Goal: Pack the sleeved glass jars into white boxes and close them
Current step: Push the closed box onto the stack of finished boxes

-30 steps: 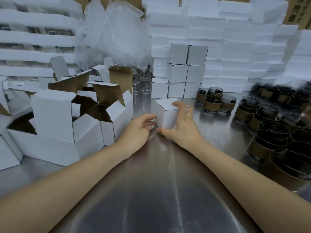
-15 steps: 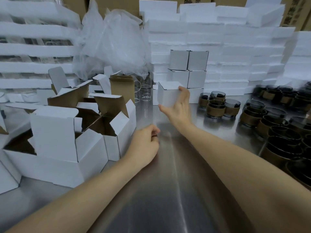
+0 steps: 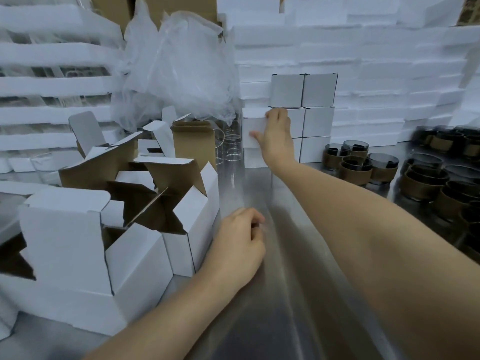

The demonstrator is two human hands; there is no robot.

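Note:
My right hand (image 3: pixel 275 137) reaches far forward and grips a closed white box (image 3: pixel 252 131), holding it on top of the lowest box at the left side of the stack of closed white boxes (image 3: pixel 317 110). My left hand (image 3: pixel 237 245) rests on the metal table (image 3: pixel 272 294) with its fingers curled and nothing in it. Glass jars with brown sleeves (image 3: pixel 355 166) stand in a group to the right. Open white boxes (image 3: pixel 109 229) with brown insides stand at the left.
Stacks of white foam trays (image 3: pixel 376 68) line the back and the left. A crumpled clear plastic bag (image 3: pixel 179 66) sits behind the open boxes. Bare clear glasses (image 3: pixel 231 145) stand beside the box stack. More sleeved jars (image 3: pixel 441 188) fill the right edge.
My right hand lifted the closed box from the table in front of me and carried it forward onto the stack. My left hand let go of the box and curled shut on the table.

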